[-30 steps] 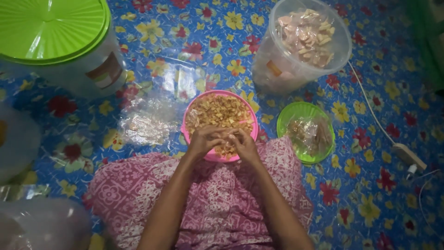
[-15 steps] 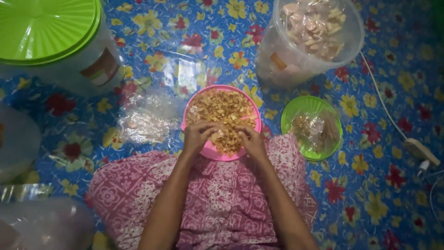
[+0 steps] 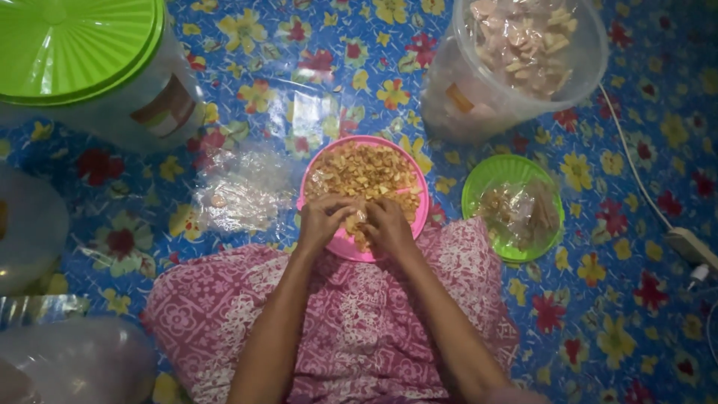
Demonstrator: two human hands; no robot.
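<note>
Both hands, left hand (image 3: 323, 218) and right hand (image 3: 387, 224), pinch chips (image 3: 366, 170) over the pink plate (image 3: 416, 217), centre frame; light, brittle; best held gently by the edges

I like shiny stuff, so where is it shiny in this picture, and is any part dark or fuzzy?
Head view: glare on the clear plastic bags and the green lid; corners dim; the left hand and right hand over the pink bowl look slightly soft.

Orange-brown label (image 3: 170, 107) on green-lidded tub (image 3: 97, 67), upper left.
</note>
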